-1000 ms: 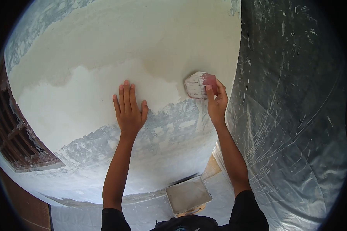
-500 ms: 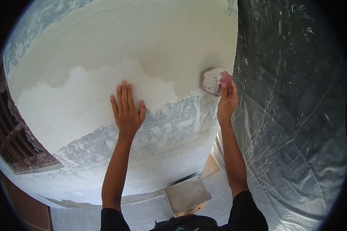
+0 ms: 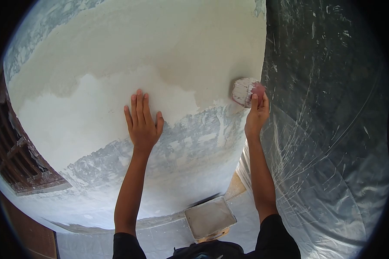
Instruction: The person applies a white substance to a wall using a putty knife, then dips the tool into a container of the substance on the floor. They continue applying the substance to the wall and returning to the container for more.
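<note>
My left hand [image 3: 143,127] lies flat on the plastered wall [image 3: 95,112], fingers stretched upward and thumb out to the side. Near the wall's right edge, my right hand [image 3: 257,116] grips a red putty spreader [image 3: 245,92] between thumb and fingers. White filler coats most of the spreader's face, leaving red bare at the held end. It is close against a damp-looking beige stretch of wall. Beneath both hands runs a patchy grey-blue band, and a smoother white area surrounds my left hand.
A filler-smeared tray [image 3: 209,218] stands at the wall's foot, just ahead of my body. Dark plastic sheeting [image 3: 324,121] with white splashes hangs on the right. At the left is a brown wooden grille [image 3: 23,155]. Pale sheeting [image 3: 160,239] covers the floor.
My right hand and the spreader have shifted slightly to the right, toward the wall's edge. The left hand stays in place on the wall.
</note>
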Demonstrator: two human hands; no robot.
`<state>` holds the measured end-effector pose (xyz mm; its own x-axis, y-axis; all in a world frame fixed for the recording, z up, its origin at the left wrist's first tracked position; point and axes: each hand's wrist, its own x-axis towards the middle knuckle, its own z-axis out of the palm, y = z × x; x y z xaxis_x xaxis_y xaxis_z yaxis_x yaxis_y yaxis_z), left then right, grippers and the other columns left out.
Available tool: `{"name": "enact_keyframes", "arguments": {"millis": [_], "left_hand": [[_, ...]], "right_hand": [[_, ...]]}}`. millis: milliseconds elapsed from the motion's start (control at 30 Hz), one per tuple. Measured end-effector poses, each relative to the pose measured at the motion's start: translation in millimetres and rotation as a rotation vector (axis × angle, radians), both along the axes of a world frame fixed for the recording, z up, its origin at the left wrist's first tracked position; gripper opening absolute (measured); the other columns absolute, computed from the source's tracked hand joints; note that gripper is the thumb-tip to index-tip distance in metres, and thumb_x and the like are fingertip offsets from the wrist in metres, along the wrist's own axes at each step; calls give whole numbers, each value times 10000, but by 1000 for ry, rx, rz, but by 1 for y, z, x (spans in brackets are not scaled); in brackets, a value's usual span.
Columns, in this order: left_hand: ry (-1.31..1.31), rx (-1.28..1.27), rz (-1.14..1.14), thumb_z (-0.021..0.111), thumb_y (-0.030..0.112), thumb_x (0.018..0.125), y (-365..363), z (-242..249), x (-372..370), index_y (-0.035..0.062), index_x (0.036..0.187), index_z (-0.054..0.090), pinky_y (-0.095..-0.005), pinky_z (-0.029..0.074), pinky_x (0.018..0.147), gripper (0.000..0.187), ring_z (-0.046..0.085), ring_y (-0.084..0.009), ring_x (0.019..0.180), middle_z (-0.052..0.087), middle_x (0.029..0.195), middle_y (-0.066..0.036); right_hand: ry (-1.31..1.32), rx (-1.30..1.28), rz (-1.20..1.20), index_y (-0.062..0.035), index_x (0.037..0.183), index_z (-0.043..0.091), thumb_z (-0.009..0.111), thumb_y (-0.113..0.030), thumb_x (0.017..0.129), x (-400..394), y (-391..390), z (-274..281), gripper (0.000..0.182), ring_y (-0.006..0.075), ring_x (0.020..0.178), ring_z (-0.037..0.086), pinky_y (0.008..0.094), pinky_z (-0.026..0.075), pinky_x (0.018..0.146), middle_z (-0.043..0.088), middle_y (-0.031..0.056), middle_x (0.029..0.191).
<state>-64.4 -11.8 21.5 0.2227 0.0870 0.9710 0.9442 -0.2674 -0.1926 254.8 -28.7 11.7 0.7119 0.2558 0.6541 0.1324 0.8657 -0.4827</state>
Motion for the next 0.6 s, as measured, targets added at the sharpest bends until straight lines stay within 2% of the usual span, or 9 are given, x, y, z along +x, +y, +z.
{"name": "enact_keyframes", "arguments": {"millis": [67, 167, 200, 267, 333, 400, 533, 600], "left_hand": [[2, 1, -2, 505, 258, 926, 0, -1, 0, -11, 1417, 408, -500, 215, 1164, 568, 330, -300, 1426, 388, 1510, -161], [1, -7, -7, 506, 260, 926, 0, -1, -1, -9, 1418, 408, -501, 212, 1165, 569, 327, -300, 1428, 387, 1511, -158], [2, -10, -12, 507, 259, 926, 0, -1, -1, -9, 1419, 408, -502, 212, 1164, 569, 326, -300, 1429, 387, 1511, -158], [0, -12, -14, 507, 258, 926, 1, -1, -2, -8, 1419, 409, -503, 211, 1164, 569, 326, -300, 1429, 387, 1511, -158], [1, -10, -16, 504, 258, 929, 0, -1, -2, -11, 1419, 409, -504, 214, 1163, 567, 327, -300, 1428, 388, 1511, -157], [-1, -7, -11, 501, 260, 933, 0, -1, -1, -13, 1418, 409, -504, 216, 1162, 564, 328, -300, 1428, 388, 1510, -157], [0, -8, -3, 496, 266, 939, 0, -1, -1, -15, 1417, 409, -502, 220, 1162, 562, 329, -301, 1427, 391, 1508, -157], [4, -10, -7, 496, 267, 939, 1, -1, -1, -15, 1418, 408, -503, 219, 1163, 563, 328, -300, 1427, 391, 1508, -156]], "right_hand": [[-254, -105, -21, -2, 1245, 585, 634, -121, 945, -24, 2, -11, 326, 115, 916, 566, 262, 442, 846, 595, 67, 1022], [-602, -233, -153, 3, 1259, 574, 651, -127, 931, -47, 5, -22, 362, 139, 901, 522, 270, 421, 869, 533, 85, 1010], [-599, -233, -152, 3, 1259, 574, 651, -127, 931, -46, 5, -20, 362, 139, 901, 522, 270, 421, 869, 533, 85, 1010], [-310, -214, -135, 4, 1250, 578, 644, -141, 937, -37, 6, -10, 351, 143, 897, 518, 275, 422, 866, 518, 86, 1002], [-174, -154, -201, -1, 1267, 567, 604, -174, 967, -8, 14, -8, 348, 142, 969, 557, 292, 439, 891, 591, 72, 1014], [-19, -86, -143, 12, 1272, 558, 593, -168, 974, 6, 8, 0, 350, 126, 1012, 566, 278, 444, 889, 624, 61, 1047], [-179, -98, 23, 43, 1285, 530, 595, -120, 975, -23, 3, 3, 356, 123, 1056, 574, 262, 445, 937, 614, 96, 1173], [-362, -199, -57, 39, 1285, 536, 597, -117, 973, -44, 2, 2, 354, 122, 1048, 574, 257, 446, 918, 614, 99, 1164]]}}
